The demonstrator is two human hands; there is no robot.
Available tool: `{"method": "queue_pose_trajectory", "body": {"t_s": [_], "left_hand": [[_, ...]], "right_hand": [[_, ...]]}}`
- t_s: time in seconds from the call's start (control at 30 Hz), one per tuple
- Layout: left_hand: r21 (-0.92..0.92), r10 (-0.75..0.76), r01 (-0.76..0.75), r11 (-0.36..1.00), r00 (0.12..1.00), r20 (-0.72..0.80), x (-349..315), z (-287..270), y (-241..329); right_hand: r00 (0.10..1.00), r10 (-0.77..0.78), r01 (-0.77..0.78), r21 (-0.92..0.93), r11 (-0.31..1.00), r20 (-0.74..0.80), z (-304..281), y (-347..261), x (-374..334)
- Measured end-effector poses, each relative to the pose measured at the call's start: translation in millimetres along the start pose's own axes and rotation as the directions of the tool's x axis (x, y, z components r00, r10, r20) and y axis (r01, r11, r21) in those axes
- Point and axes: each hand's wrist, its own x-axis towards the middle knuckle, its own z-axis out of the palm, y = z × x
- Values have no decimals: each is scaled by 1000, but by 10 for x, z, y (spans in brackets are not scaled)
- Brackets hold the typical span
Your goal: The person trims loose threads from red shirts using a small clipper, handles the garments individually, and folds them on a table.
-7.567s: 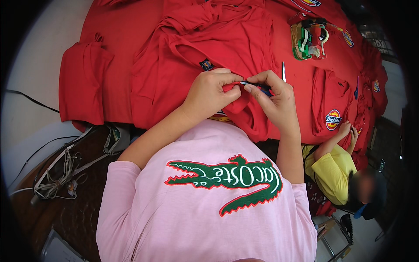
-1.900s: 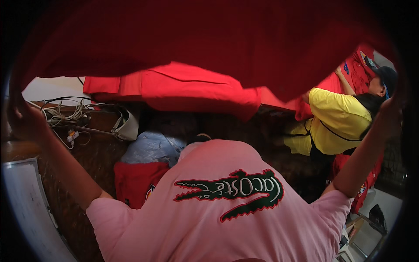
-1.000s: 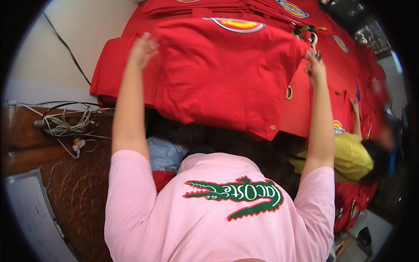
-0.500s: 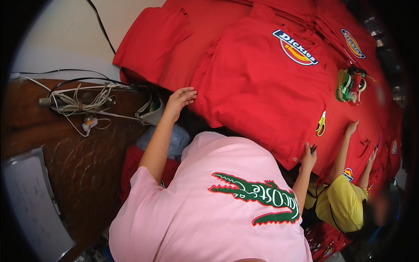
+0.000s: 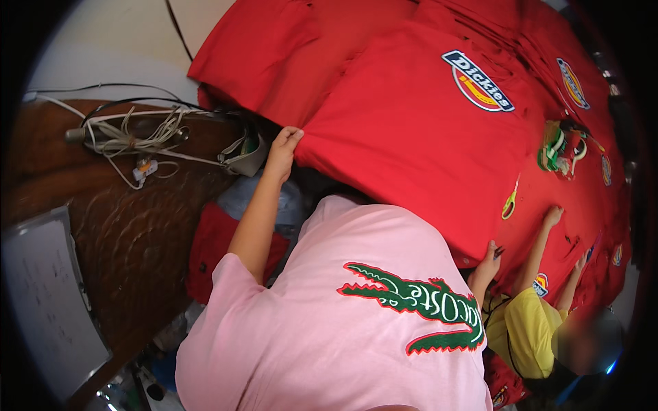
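Note:
A red shirt [image 5: 404,137] with a colourful badge print is spread over the table in front of me. My left hand [image 5: 282,152] pinches its near left corner, and the cloth is drawn taut between my hands. At the near right corner, my right hand [image 5: 485,266] is closed around a small dark pointed tool [image 5: 499,253], possibly thread snips. Its fingers touch the hem there, though whether they also grip the cloth is hard to see. Yellow-handled scissors [image 5: 509,204] lie just beyond the shirt's right edge.
Further right sit tape rolls [image 5: 562,151] on red cloth. A person in a yellow top [image 5: 531,329] works at the right with both arms on the table. Coiled cables [image 5: 137,137] rest on a brown wooden surface at left, near a whiteboard [image 5: 51,301].
My left hand has closed on the shirt's corner, where its fingers were outstretched before. The shirt front is pulled smoother. My right hand stays at its corner, and the view has shifted slightly.

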Motion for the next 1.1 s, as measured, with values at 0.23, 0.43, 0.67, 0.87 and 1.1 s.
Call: {"method": "queue_pose_trajectory", "body": {"t_s": [0.23, 0.43, 0.67, 0.87, 1.1], "left_hand": [[271, -203, 148, 951, 961, 187, -249, -75, 113], [664, -379, 223, 713, 920, 98, -332, -1218, -247], [515, 223, -260, 817, 966, 134, 114, -44, 271], [739, 401, -416, 530, 891, 214, 648, 712, 682], [588, 323, -352, 729, 933, 158, 964, 703, 500]], "right_hand": [[901, 302, -183, -358, 916, 311, 3, -229, -467], [819, 352, -82, -515, 853, 453, -328, 437, -627], [945, -328, 244, -696, 675, 13, -108, 82, 567], [955, -284, 240, -795, 556, 90, 169, -267, 910], [732, -665, 563, -680, 470, 147, 652, -486, 861]]}}
